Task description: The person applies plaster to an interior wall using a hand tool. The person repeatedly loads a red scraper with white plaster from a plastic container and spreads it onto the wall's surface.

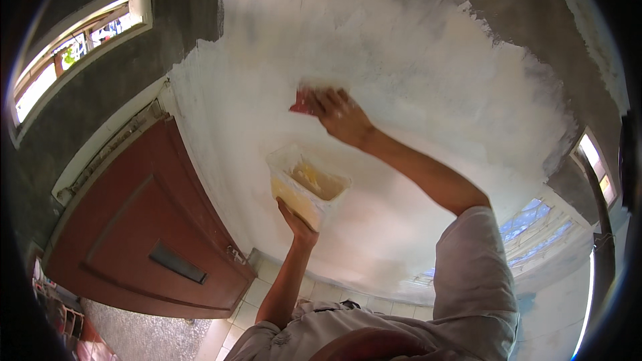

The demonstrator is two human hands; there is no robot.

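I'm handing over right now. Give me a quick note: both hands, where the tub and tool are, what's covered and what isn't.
Right hand: raised, pressing a small red-handled spreading tool against the wall.
Left hand: holding up a square, white-smeared plastic tub from below; yellowish material is inside.
Done: a broad white-coated patch spans the wall's middle.
Left: bare dark grey wall around the upper and side edges, and beside the reddish-brown door.
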